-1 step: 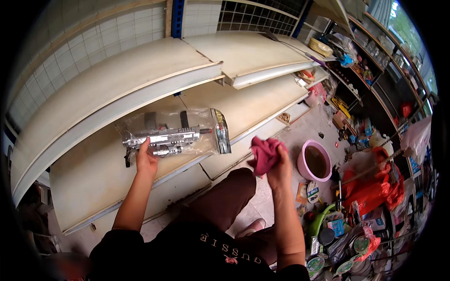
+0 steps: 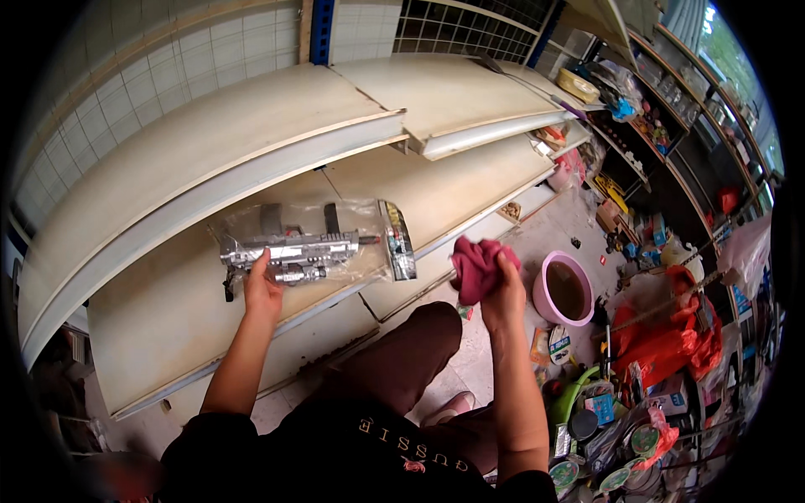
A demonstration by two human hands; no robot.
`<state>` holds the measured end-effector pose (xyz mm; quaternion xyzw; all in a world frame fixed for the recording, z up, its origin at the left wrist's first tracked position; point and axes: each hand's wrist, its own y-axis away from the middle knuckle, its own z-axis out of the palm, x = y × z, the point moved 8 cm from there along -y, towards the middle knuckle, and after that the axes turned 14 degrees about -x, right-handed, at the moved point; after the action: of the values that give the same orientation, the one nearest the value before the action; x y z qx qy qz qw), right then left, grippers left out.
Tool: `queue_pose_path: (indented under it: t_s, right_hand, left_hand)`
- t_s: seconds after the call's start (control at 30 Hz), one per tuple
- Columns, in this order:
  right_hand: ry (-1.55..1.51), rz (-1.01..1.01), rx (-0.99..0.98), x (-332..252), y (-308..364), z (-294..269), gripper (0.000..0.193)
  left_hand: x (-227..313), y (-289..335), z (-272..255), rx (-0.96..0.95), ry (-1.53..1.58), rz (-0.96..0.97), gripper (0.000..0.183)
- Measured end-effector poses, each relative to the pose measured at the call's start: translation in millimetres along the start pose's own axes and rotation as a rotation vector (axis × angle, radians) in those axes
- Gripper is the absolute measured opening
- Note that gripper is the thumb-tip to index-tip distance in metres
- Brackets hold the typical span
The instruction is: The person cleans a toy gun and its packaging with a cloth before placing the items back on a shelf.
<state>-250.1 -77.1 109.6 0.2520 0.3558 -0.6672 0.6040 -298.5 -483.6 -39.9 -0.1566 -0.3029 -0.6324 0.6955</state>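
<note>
My left hand [image 2: 264, 289] is closed around the lower left part of a toy gun [image 2: 293, 251], silver-grey with dark parts. It lies sideways in a clear plastic bag with a dark printed card header at its right end. The packaged toy is held over the lower cream shelf [image 2: 176, 335]. In my right hand [image 2: 504, 298] is a crumpled dark pink cloth [image 2: 480, 270], gripped between thumb and fingers, raised in front of the shelf edge. Just right of the cloth, a pink bucket [image 2: 539, 285] of murky brown water stands on the floor.
An upper cream shelf [image 2: 226, 134] overhangs the lower one. A long-handled tool [image 2: 524, 84] rests on the far right shelf. Red plastic bags [image 2: 671, 335], a green curved item [image 2: 570, 394] and many packages crowd the floor at right. Stocked racks [image 2: 679, 109] stand beyond.
The cloth in my right hand has shifted slightly and its folds look different. My left hand and the toy gun stay almost in place.
</note>
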Motion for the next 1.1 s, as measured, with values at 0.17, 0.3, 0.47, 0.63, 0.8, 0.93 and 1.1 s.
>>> queue_pose_path:
  t_s: [0.17, 0.3, 0.47, 0.63, 0.8, 0.93, 1.1]
  right_hand:
    - [0.796, 0.136, -0.11, 78.6, -83.4, 52.2, 0.036]
    - [1.351, 0.01, -0.542, 210.2, -88.5, 134.1, 0.031]
    - [1.424, -0.192, -0.805, 223.2, -96.5, 134.6, 0.059]
    - [2.002, -0.162, -0.555, 168.1, -143.3, -0.7, 0.045]
    - [1.397, 0.143, 0.031, 91.7, -175.2, -42.2, 0.036]
    - [1.441, -0.188, -0.456, 155.9, -131.7, 90.6, 0.035]
    - [1.52, -0.16, -0.735, 230.1, -103.8, 110.8, 0.04]
  left_hand:
    - [-22.2, 20.5, -25.1, 0.026, 0.07, -0.038, 0.03]
    - [-24.5, 17.9, -27.0, 0.053, 0.067, -0.026, 0.03]
    - [-13.7, 21.3, -45.8, 0.158, 0.029, -0.014, 0.031]
    - [-11.3, 16.0, -37.1, 0.157, 0.027, -0.021, 0.035]
    - [-10.3, 15.4, -28.3, 0.147, -0.021, -0.049, 0.036]
    - [-7.2, 18.9, -29.9, 0.107, -0.028, -0.026, 0.037]
    - [-13.3, 15.4, -39.9, 0.145, -0.006, -0.047, 0.039]
